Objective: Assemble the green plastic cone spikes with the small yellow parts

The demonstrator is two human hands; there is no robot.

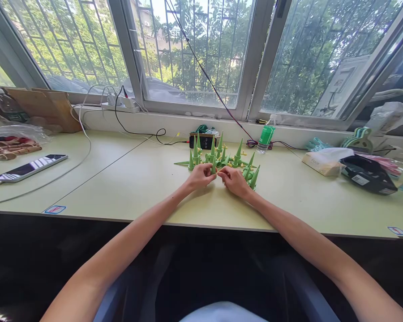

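Observation:
A cluster of several green cone-shaped spikes (221, 158) with small yellow parts stands and lies on the pale green desk (137, 183), straight ahead. My left hand (199, 176) is closed in a pinch on one green spike (214, 166) at the near edge of the cluster. My right hand (234, 180) is also pinched, its fingertips meeting the left hand's at a small yellow piece I can barely make out. Both hands rest on the desk.
A black device (203, 141) and a green-labelled bottle (266, 137) stand behind the spikes. A phone (28, 167) on a cable lies at left, near a cardboard box (45, 107). A power strip (121, 105) sits on the sill. Bags and a tissue pack (322, 162) crowd the right.

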